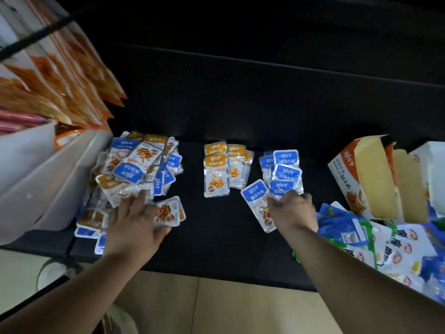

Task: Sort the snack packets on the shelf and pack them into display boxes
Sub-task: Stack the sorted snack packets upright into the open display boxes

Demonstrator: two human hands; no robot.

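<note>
Near the front edge of the dark shelf (216,239), the right hand (290,210) pinches a blue packet (256,201) that tilts far and left, the blue pile (286,169) sits just beyond that hand, and the left hand (134,224) lies open and flat on the mixed heap (137,165).

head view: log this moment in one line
left hand rests on mixed pile | right hand pinches blue packet by blue pile | orange pile apart | display box open

Right hand (292,210) pinches blue packet (255,196), left hand (134,225) rests on mixed pile (137,169)
</note>
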